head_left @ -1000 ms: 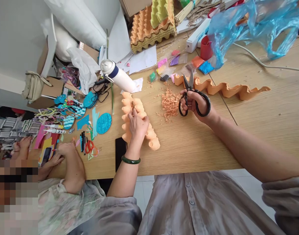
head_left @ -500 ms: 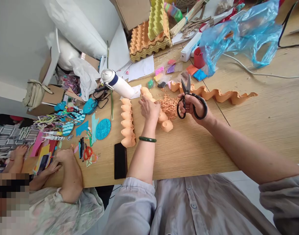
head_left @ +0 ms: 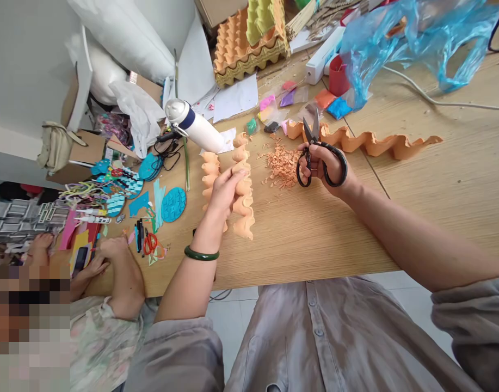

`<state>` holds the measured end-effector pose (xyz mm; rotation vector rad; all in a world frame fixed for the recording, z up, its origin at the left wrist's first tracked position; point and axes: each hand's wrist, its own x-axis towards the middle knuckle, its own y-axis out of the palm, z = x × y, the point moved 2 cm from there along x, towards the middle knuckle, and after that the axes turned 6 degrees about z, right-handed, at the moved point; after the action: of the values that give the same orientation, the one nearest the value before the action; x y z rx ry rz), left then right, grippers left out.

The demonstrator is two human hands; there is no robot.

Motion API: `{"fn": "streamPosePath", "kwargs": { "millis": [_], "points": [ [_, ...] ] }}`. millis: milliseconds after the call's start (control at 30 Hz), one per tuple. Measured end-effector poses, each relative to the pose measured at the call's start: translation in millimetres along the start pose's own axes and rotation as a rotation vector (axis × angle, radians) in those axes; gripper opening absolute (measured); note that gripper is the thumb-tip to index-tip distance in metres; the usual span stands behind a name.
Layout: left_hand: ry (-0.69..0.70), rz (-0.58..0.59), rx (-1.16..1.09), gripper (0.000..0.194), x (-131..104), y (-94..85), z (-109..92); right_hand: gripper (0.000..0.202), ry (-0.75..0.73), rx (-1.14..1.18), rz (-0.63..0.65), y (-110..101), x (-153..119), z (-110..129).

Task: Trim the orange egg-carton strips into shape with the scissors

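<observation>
My left hand [head_left: 228, 189] is closed round the middle of an orange egg-carton strip [head_left: 244, 209], fingers on its cups. Just left of it lies a second cup strip [head_left: 209, 170], partly covered by my left hand. In my right hand [head_left: 328, 166] is a pair of black-handled scissors [head_left: 312, 144], blades pointing up and a little apart. Between my hands sits a heap of orange carton shavings [head_left: 284, 166]. Beyond the scissors a long wavy carton strip [head_left: 375, 144] stretches to the right, partly behind the blades.
A white bottle [head_left: 198, 128] lies tilted behind the strips. Stacked egg trays [head_left: 249, 49], a power strip [head_left: 322, 54], a red cup [head_left: 338, 75] and a blue plastic bag [head_left: 404, 49] are at the back. At left, a co-worker's hands [head_left: 96, 261] rest near red scissors [head_left: 150, 243].
My left hand has moved left, carrying the cup strip away from the shavings to beside the other strip. My right hand still holds the scissors in about the same place.
</observation>
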<state>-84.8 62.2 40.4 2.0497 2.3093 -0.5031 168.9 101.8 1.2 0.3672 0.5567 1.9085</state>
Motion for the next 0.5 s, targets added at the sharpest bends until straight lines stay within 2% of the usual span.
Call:
{"fn": "streamPosePath", "kwargs": {
  "millis": [133, 200, 267, 367, 500],
  "points": [
    [-0.125, 0.145, -0.157, 0.034, -22.4, 10.4, -0.8, 0.033, 0.011, -0.016, 0.005, 0.2, 0.2, 0.3],
    [-0.130, 0.208, -0.201, 0.036, -31.6, 16.8, -1.8, 0.034, 0.013, -0.019, 0.006, 0.0, 0.1, 0.5],
    [-0.103, 0.211, -0.182, 0.033, -35.9, 19.3, -1.5, 0.033, 0.013, -0.025, 0.001, -0.6, 0.1, 0.6],
    [-0.030, 0.118, -0.106, 0.034, -28.4, 11.1, 4.1, 0.030, 0.006, -0.032, -0.006, -1.4, 0.0, 0.9],
    [0.109, -0.207, 0.226, 0.056, -4.3, -13.6, 19.8, 0.030, 0.008, -0.028, -0.003, -1.2, -0.6, 1.5]
  ]
}}
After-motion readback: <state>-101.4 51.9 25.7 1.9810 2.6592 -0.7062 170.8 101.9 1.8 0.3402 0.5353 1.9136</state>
